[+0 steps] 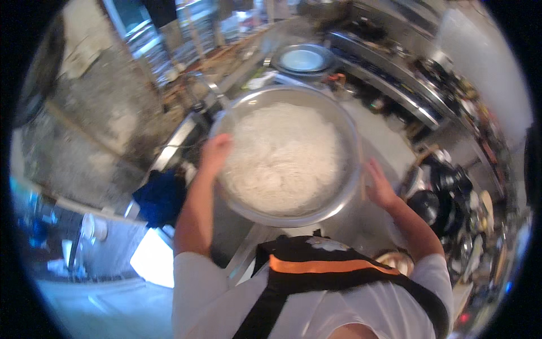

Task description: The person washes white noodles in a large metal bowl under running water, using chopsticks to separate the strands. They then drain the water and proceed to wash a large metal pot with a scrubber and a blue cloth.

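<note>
A large round metal basin [292,219] lies before me, holding a pale, whitish mass [283,156] that looks like noodles or grain; the blur hides which. My left hand [217,152] grips the basin's left rim, its fingers curled over the edge. At the right side, my right hand [378,182] is against or just beside the outer wall, fingers extended; whether it touches cannot be told. A thin, light-coloured strip or stick [362,169] stands between that hand and the basin.
Beyond the basin sits a round metal pan or lid [302,59]. A long metal counter unit [385,80] runs along the upper right. Black cookware [427,203] crowds the right side. Dark blue cloth [161,197] hangs at left, near a stained wall [97,114].
</note>
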Tool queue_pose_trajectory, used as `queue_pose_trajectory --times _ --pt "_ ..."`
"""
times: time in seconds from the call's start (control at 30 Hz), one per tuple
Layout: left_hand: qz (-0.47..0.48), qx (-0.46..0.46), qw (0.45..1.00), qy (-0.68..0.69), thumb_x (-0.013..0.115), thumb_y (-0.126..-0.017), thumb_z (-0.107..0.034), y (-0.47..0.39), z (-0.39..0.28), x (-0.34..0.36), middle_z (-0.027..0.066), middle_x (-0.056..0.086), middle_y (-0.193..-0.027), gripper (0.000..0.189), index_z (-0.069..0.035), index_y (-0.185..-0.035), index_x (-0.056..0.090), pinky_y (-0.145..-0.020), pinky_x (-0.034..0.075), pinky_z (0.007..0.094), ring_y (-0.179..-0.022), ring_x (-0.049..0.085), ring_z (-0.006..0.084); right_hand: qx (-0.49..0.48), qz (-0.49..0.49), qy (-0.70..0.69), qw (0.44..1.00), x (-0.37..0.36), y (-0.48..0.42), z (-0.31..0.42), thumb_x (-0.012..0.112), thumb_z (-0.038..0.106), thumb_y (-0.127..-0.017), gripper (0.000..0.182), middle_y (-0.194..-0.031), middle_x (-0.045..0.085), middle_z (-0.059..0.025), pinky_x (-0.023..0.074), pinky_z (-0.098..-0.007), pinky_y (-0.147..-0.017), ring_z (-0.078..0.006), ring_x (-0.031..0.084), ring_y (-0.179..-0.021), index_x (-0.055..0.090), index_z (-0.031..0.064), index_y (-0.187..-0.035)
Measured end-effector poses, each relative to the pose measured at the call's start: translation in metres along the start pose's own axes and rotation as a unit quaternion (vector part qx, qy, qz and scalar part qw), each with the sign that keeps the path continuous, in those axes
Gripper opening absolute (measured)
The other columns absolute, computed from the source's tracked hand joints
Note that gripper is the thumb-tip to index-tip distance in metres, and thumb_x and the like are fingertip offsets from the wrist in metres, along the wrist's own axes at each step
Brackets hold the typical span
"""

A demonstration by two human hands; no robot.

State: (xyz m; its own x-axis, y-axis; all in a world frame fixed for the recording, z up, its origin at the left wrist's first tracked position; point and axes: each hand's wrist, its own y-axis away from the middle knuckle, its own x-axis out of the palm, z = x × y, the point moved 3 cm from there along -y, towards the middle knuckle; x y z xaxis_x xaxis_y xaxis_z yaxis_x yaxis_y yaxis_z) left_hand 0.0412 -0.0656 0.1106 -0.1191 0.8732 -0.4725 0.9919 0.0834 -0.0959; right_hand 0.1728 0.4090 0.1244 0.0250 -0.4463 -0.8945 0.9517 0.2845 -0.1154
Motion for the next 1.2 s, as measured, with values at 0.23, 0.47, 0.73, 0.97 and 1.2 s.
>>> queue_pose_trajectory --times 0.23,0.47,0.73,0.97,1.2 --pt "-0.063 0.047 0.997 0.006 0.057 -0.084 -0.012 0.020 0.014 -0.028 0.0096 0.062 -0.097 0.025 0.003 -0.104 0.058 -0.080 0.044 0.0269 -0.089 0.058 0.0158 0.005 -0.018 -0.035 0.999 0.011 -0.016 -0.004 0.053 -0.006 -0.070 0.072 -0.141 0.022 -0.0183 0.0379 -0.0385 -0.098 -0.0376 0.035 -0.123 0.029 0.0135 -0.135" --pt "-0.001 0.037 0.999 -0.023 0.055 -0.084 -0.009 0.032 0.024 0.018 0.0118 0.062 -0.098 0.021 0.003 -0.101 0.058 -0.080 0.045 0.0286 -0.089 0.058 0.0179 0.100 -0.099 -0.033 0.989 0.002 0.012 -0.022 0.050 -0.003 -0.071 0.065 -0.137 0.029 -0.0181 0.0397 -0.0388 -0.096 -0.0378 0.042 -0.116 0.032 0.0106 -0.132" --pt "0.219 0.105 0.935 -0.257 0.063 -0.075 -0.014 0.090 -0.021 0.069 0.0176 0.060 -0.101 0.033 0.002 -0.103 0.058 -0.083 0.044 0.0367 -0.092 0.057 0.0298 0.248 0.106 -0.028 0.963 0.116 0.113 -0.140 0.057 0.016 -0.073 0.043 -0.105 0.057 -0.0204 0.0450 -0.0402 -0.086 -0.0366 0.053 -0.101 0.052 0.0030 -0.114" --pt "0.461 0.074 0.589 -0.660 0.056 -0.077 -0.035 0.053 0.064 0.111 0.0210 0.058 -0.107 0.045 -0.002 -0.107 0.059 -0.092 0.037 0.0422 -0.107 0.051 0.0333 0.423 0.290 -0.120 0.850 0.208 0.170 -0.154 0.057 0.017 -0.069 0.039 -0.108 0.057 -0.0207 0.0452 -0.0417 -0.086 -0.0353 0.055 -0.100 0.057 0.0034 -0.106" --pt "0.386 -0.056 0.605 -0.694 0.052 -0.078 -0.036 0.042 0.116 0.092 0.0208 0.057 -0.108 0.045 -0.002 -0.106 0.059 -0.097 0.032 0.0441 -0.108 0.049 0.0340 0.424 0.277 -0.174 0.845 0.368 0.209 -0.229 0.052 0.011 -0.068 0.031 -0.103 0.059 -0.0211 0.0470 -0.0431 -0.083 -0.0355 0.056 -0.099 0.059 -0.0003 -0.097"
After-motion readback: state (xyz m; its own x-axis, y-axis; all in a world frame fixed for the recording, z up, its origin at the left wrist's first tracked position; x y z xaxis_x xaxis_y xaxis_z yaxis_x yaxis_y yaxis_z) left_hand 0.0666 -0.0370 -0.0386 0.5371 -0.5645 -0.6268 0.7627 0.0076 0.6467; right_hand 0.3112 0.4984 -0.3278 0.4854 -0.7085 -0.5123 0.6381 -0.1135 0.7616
